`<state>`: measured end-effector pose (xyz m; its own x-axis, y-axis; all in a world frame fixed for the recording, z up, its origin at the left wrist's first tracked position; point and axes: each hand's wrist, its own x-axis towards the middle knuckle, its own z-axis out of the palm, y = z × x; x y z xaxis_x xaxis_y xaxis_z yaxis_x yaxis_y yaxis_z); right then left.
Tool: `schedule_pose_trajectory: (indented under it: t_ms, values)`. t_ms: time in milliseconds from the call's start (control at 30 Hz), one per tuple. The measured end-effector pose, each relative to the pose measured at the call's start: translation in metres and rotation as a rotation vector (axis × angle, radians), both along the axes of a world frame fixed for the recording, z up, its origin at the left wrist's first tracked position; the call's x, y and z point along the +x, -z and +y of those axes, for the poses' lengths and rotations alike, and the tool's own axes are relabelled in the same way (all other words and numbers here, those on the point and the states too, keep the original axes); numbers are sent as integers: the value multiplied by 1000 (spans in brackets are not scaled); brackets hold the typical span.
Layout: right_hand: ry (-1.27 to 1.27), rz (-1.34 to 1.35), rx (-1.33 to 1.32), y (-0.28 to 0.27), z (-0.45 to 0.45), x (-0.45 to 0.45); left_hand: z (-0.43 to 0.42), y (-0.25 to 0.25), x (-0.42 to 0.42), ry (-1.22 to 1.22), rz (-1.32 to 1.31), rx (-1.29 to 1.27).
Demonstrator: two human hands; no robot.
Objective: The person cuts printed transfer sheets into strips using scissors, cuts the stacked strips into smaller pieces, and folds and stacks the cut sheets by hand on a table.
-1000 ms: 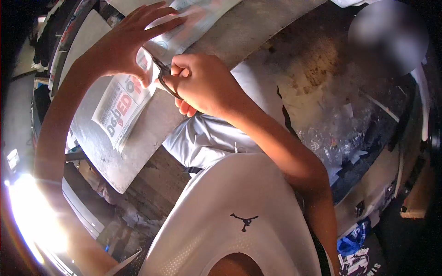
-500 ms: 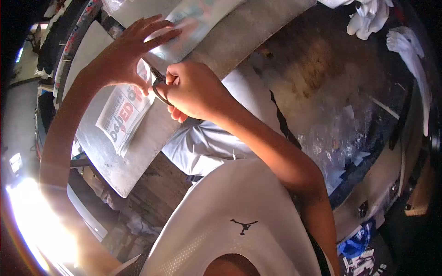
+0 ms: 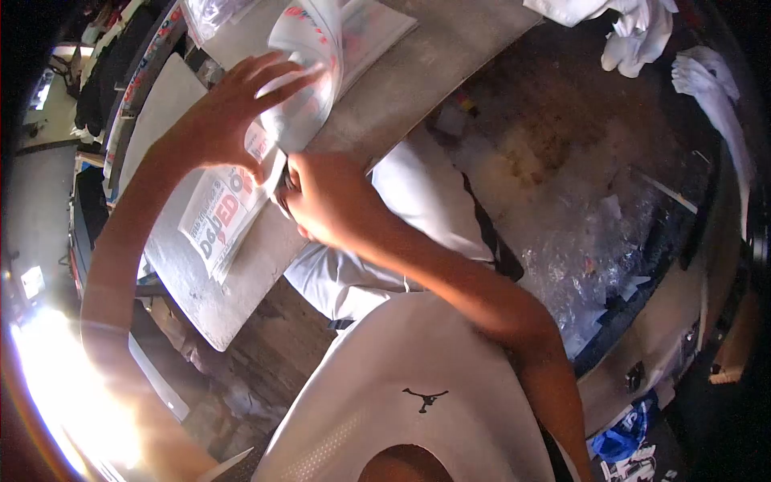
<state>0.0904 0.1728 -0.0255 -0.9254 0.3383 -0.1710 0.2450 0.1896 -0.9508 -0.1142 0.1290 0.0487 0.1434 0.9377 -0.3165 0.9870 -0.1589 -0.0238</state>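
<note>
My right hand (image 3: 325,197) is closed around dark-handled scissors (image 3: 284,183), mostly hidden by the fingers. The scissors are at the edge of a clear printed sheet (image 3: 301,112), whose far part curls up off the table. My left hand (image 3: 221,116) has its fingers spread over this sheet, the fingertips against the curl and the thumb low beside the scissors. Below the thumb lies a stack of printed sheets (image 3: 213,221) with red and black lettering, partly covered by the left hand.
The sheets lie on a grey board-like tabletop (image 3: 189,301). More printed film (image 3: 373,36) lies at the back, near a clear plastic bag (image 3: 213,16). White cloths (image 3: 638,40) hang at the upper right. Plastic scraps (image 3: 578,257) litter the floor, and a bright light (image 3: 68,394) glares at lower left.
The right hand and scissors have moved slightly downward in view. The clear sheet's far part has lifted and curled up. The left hand stays spread, shifted slightly.
</note>
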Motion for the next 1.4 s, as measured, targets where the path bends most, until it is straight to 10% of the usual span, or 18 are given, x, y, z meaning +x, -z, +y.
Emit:
schedule_pose_trajectory:
  t_ms: [67, 233, 500, 700, 867, 1067, 1400]
  values:
    - [66, 148, 250, -11, 0, 47, 0, 1, -4, 30, -14, 6]
    - [232, -105, -153, -79, 77, 170, -6, -2, -3, -24, 27, 17]
    - [283, 98, 1099, -24, 258, 44, -4, 2, 13, -29, 157, -23]
    - [271, -18, 1310, -14, 248, 5, -9, 13, 22, -37, 382, -44]
    - [-10, 487, 982, -40, 174, -40, -9, 3, 32, -99, 440, -83]
    - [-210, 419, 1183, -8, 151, -41, -28, -5, 47, -203, 423, 43]
    - [-227, 423, 1043, -21, 149, -39, -92, 26, 4, -740, -287, 155]
